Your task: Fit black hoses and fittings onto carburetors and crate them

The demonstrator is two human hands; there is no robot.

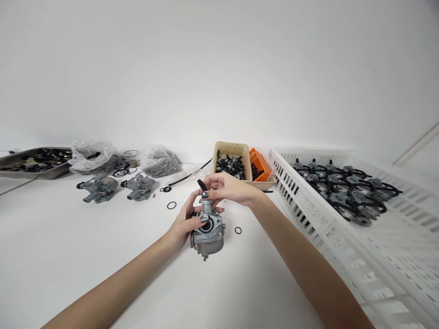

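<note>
A grey metal carburetor [211, 242] is held up over the white table, its bowl facing down. My left hand [187, 221] is closed around its left side, thumb near the round bore. At the top of its neck, my right hand [221, 188] pinches a black-topped cap [202, 185] that sits on or against the neck; the fingers partly hide the joint. Two more carburetors, one at the far left [99, 188] and one beside it [139, 186], stand on the table. One black O-ring [171, 205] lies left of my hands, another O-ring [238, 230] to the right.
A white crate [308, 214] on the right holds several carburetors with black hoses. Behind my hands stand a beige bin [216, 157] of black-and-metal caps and an orange basket [262, 161]. Bags of small parts [161, 160] and a metal tray [51, 173] line the back left.
</note>
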